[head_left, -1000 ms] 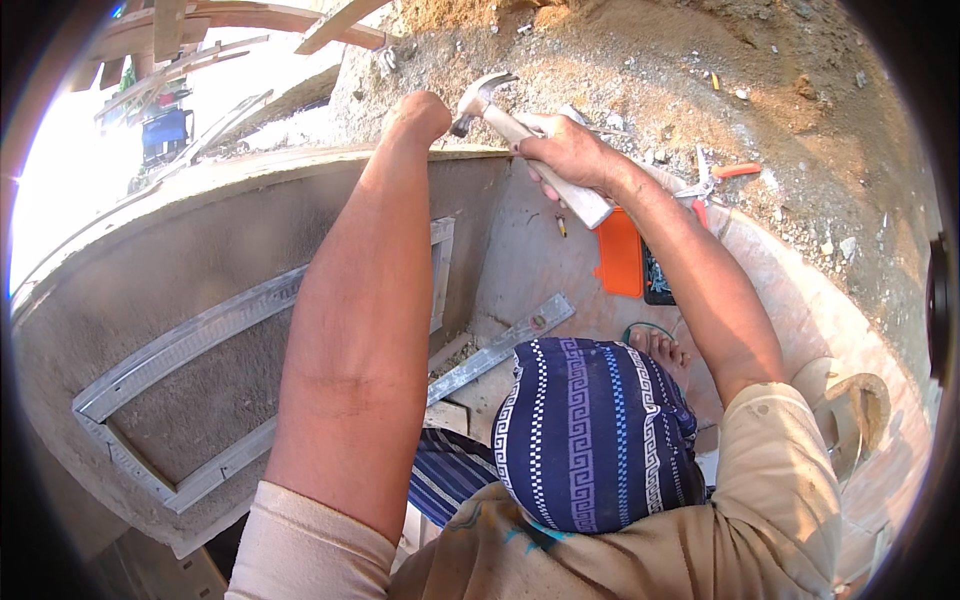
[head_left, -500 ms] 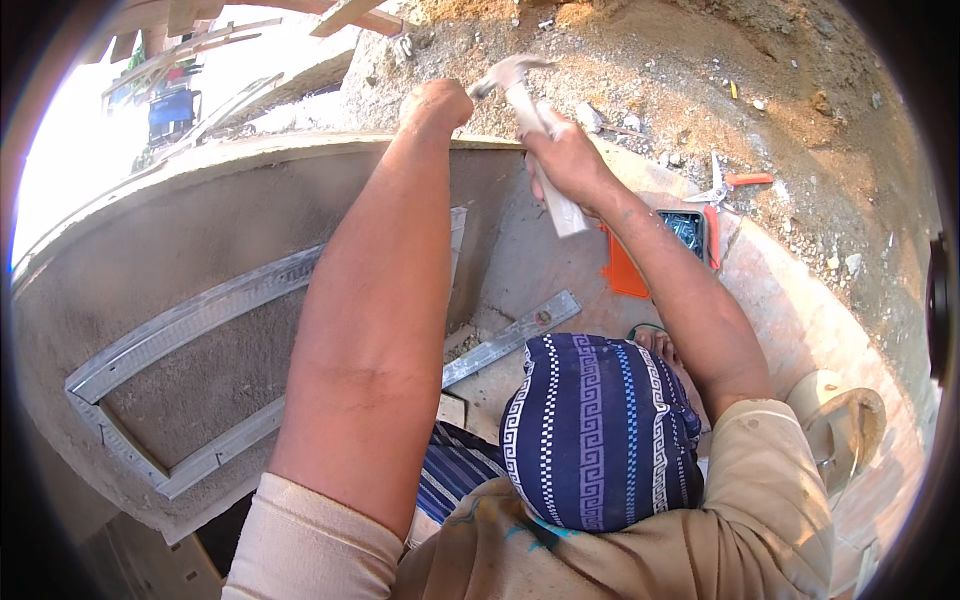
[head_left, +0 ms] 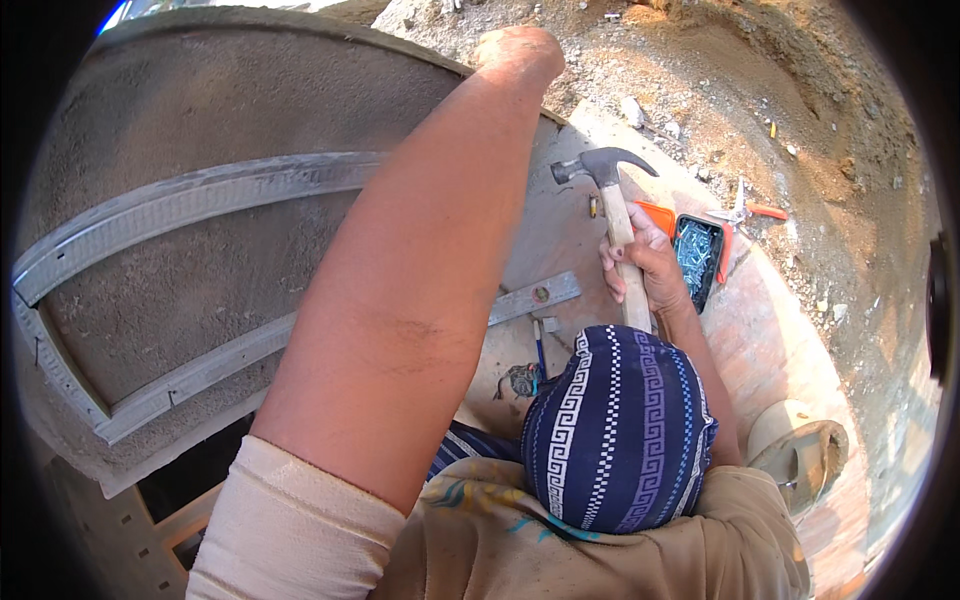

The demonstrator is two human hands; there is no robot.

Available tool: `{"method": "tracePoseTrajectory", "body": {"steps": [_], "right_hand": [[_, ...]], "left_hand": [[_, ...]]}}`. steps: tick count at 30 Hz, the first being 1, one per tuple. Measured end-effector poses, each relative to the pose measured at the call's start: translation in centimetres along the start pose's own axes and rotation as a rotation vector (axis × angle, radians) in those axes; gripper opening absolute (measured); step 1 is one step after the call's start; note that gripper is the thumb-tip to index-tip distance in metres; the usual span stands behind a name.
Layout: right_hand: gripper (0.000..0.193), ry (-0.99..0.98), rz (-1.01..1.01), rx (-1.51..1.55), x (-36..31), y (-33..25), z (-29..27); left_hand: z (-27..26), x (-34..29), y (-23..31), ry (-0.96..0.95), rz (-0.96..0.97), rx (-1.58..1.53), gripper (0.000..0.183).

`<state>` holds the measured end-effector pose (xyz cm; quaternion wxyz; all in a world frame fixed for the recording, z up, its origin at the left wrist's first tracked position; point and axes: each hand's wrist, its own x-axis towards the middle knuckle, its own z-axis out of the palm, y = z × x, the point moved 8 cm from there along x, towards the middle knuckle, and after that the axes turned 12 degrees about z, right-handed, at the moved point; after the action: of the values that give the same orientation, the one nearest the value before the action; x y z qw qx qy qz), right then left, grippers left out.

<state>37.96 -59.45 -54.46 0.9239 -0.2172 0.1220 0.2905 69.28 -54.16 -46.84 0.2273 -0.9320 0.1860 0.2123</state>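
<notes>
In my right hand is a claw hammer, its pale wooden handle gripped partway down and its dark head pointing up and away. The hammer hangs over the smooth floor, beside an open box of small silver fasteners. My left arm reaches far forward over a grey plastered panel. Past the panel's far corner, my left hand is curled; its fingers face away, and anything in them is hidden.
Metal channel strips form a frame on the panel. A spirit level lies beyond my cloth-covered knee. Snips with an orange handle rest right of the box. Nearer stands a beige round-rimmed object. Gravelly soil borders the floor.
My right hand has drawn the hammer back and down to the right, away from my left hand. The view has shifted, and my left hand stays near the panel's far corner.
</notes>
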Motion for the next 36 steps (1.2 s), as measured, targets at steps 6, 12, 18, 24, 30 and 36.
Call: {"method": "tracePoseTrajectory", "body": {"steps": [6,12,18,24,30,36], "right_hand": [[0.055,0.158,0.108,-0.239,0.0,3.1,0.8],[0.027,0.332,0.125,-0.350,-0.9,4.9,-1.2],[0.047,0.384,0.179,-0.643,-4.0,5.9,0.6],[0.050,0.360,0.258,-0.859,-7.4,9.6,-1.0],[0.043,0.370,0.403,-1.015,-8.1,11.6,-1.8],[0.040,0.397,0.540,-1.117,-10.8,10.7,-2.1]], "left_hand": [[-1.4,-5.9,5.6,0.593,0.241,-0.223,0.048],[-0.5,-23.4,7.5,0.487,0.874,-1.027,0.027],[15.9,-39.0,-3.4,-0.254,0.874,-0.965,0.021],[37.5,-55.3,-17.1,-0.420,0.618,-0.967,0.012],[48.6,-60.4,-15.8,0.101,0.110,-1.394,0.016],[46.2,-57.1,-7.5,0.585,0.197,-1.421,0.017]]}}
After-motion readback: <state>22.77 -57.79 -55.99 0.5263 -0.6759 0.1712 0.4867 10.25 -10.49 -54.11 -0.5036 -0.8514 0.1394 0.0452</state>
